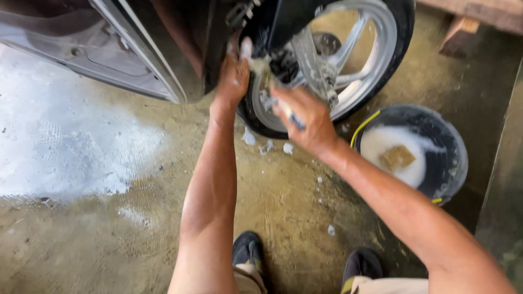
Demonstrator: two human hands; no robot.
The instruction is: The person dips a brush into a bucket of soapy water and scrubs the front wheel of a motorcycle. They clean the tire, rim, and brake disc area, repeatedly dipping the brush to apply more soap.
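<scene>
Wet concrete floor (81, 239): two soapy hands, left (233, 73) gripping one wheel (376, 60), right (305, 117) clutching one brush (291, 117).

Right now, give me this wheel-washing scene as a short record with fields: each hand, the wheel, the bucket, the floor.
left hand: pressed against the soapy part beside the wheel, no tool visible in it
right hand: gripping a small brush at the hub
wheel: silver spokes, black tyre, foam on it
bucket: dark, right of wheel, suds and a tan sponge inside
floor: wet concrete, foam patch at left
</scene>
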